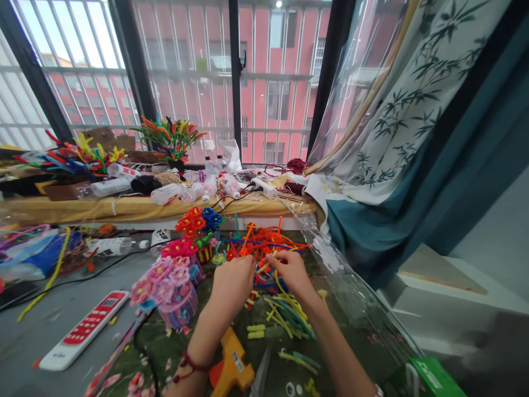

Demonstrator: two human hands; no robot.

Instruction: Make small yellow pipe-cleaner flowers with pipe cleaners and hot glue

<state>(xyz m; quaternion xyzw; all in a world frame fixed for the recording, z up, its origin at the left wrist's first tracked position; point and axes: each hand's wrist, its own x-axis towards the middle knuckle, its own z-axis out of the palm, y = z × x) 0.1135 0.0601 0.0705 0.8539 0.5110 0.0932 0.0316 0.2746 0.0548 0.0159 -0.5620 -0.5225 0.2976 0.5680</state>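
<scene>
Beyond the yellow plastic glue gun (235, 365), my right hand (293, 273) pinches a fuzzy yellow stem (262, 268). My left hand's (233, 279) grip (hidden) I can't tell.

Viewing remotely, I am recording an apparent home craft corner: bamboo-print curtain (403, 124), barred window (235, 88), glue gun (235, 365), fuzzy-stem flowers (176, 277) and cut stems (289, 315) are evidencing this.

Beyond the far edge of the surface (25, 353), a bright, dark-framed window (235, 110) with pale bars (273, 77) faces a pink building (305, 49); past the right edge, a teal curtain (355, 231) hangs near a pale wall (504, 209).
</scene>
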